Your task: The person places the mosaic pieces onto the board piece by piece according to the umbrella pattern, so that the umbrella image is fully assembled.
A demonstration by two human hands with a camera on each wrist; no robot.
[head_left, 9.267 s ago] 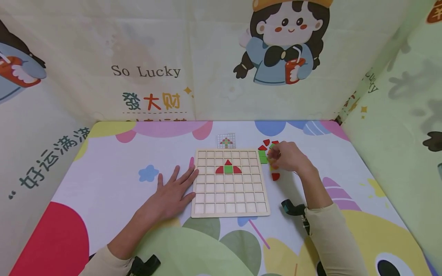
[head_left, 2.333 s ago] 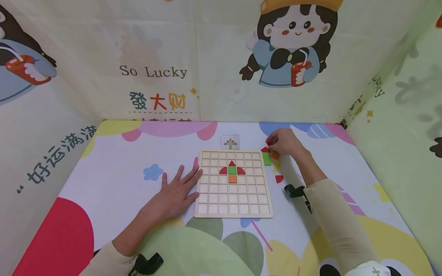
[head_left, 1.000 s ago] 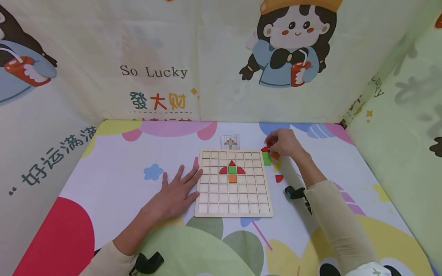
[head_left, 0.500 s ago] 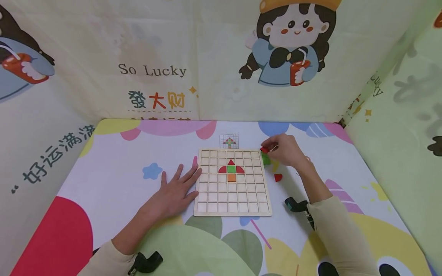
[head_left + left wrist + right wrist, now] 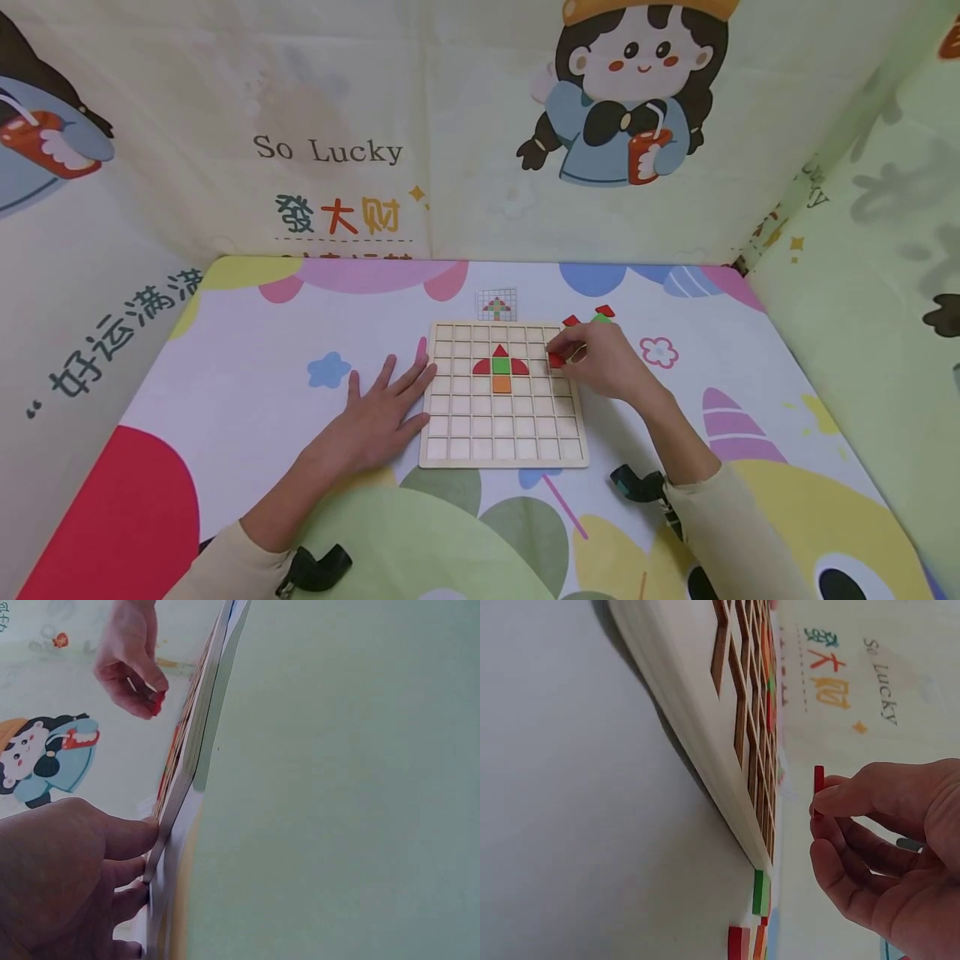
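Observation:
A wooden grid board (image 5: 504, 454) lies on the table. A red triangle (image 5: 500, 352), a green square (image 5: 500, 365), an orange square (image 5: 502, 384) and red curved-edged tiles (image 5: 482, 367) fill some of its upper cells. My left hand (image 5: 373, 429) lies with fingers spread beside the board's left edge, its fingertips and thumb touching the frame. Above the board's right side, my right hand (image 5: 606, 362) pinches a red tile (image 5: 819, 784) between thumb and finger. That tile's full outline is partly hidden by the fingers.
Behind the board lies a small pattern card (image 5: 497, 305). Loose red tiles (image 5: 572, 321) and a green tile (image 5: 602, 318) lie past its upper right corner; the right hand hides others there. In the right wrist view, a green tile (image 5: 761, 892) touches or nearly touches the board.
An orange square has appeared below the green one since the oldest frame. My right hand has moved from the loose tiles toward the board, carrying a red tile. The left hand stays put.

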